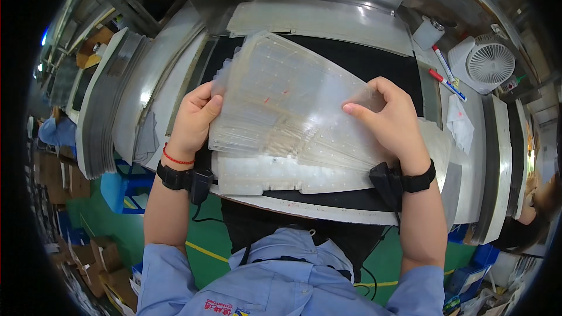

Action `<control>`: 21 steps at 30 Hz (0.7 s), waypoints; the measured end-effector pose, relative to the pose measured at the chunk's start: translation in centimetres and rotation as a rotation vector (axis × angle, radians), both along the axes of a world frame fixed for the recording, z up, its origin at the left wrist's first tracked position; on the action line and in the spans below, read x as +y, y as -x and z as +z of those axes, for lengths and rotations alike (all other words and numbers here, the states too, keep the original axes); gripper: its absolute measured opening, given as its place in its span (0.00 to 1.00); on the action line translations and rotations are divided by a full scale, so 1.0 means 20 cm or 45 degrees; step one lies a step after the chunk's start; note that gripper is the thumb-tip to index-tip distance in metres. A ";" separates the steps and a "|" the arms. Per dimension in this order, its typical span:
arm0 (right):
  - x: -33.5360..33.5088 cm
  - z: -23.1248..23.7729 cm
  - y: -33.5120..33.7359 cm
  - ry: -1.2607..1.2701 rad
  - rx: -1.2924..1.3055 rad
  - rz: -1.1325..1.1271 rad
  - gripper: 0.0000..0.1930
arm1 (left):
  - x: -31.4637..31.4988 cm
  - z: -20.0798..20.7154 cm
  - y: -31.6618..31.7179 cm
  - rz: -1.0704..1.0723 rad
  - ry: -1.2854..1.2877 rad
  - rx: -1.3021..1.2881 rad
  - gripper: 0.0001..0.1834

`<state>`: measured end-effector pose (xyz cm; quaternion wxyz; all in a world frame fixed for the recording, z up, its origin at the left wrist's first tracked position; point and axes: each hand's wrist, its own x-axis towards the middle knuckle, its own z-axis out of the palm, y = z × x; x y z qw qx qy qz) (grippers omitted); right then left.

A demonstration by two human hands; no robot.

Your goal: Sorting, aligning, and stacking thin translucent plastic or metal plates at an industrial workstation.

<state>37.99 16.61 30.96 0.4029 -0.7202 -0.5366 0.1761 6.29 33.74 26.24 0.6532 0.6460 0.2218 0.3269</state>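
A fanned stack of thin, translucent plastic sheets (275, 90) is raised and tilted between my two hands. My left hand (196, 114) grips its left edge, thumb on top and fingers beneath. At the right edge, my right hand (389, 114) pinches the sheets between thumb and curled fingers. Small red marks show on the top sheet. Under the stack, another translucent sheet (263, 172) with a notched near edge lies on the black work mat (363, 58). Each wrist wears a black strap with a small box, and a red cord circles the left one.
Large curved-looking stacks of sheets stand at left (105, 105) and right (494, 158). At the far right are a white fan (489, 61), red and blue markers (448, 85), a bottle (428, 32) and a white cloth (459, 123). A blue stool (120, 190) stands below left.
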 end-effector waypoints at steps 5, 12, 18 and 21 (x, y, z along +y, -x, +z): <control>0.00 0.01 0.01 -0.031 0.040 -0.014 0.17 | -0.02 0.02 -0.02 -0.012 0.046 -0.067 0.23; 0.00 0.01 0.02 -0.023 0.018 -0.042 0.16 | -0.02 0.05 -0.05 0.020 0.121 0.025 0.18; 0.01 0.01 0.01 -0.020 0.024 -0.026 0.16 | -0.03 0.04 -0.06 0.040 0.153 0.078 0.16; 0.02 -0.05 -0.01 -0.326 -0.101 0.008 0.16 | -0.01 0.02 -0.07 0.034 0.148 0.140 0.15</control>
